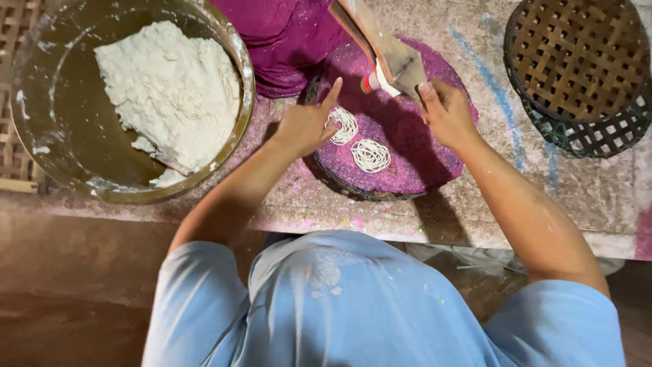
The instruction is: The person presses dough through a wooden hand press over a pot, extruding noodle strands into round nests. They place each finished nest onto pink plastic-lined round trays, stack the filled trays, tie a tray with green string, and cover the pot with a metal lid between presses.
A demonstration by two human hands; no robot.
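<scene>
Blue shirt (380,306) fills the bottom. Upper left, a big bowl (61,136) holds white dough (173,88). Mid-frame, a purple tray (407,149) holds two noodle coils (370,155). Left hand (305,126) touches one, finger out. Right hand (445,112) grips a wooden press (387,51).

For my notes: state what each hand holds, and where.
Right hand grips the wooden press near its lower end. Left hand holds nothing, touching a noodle coil.
</scene>
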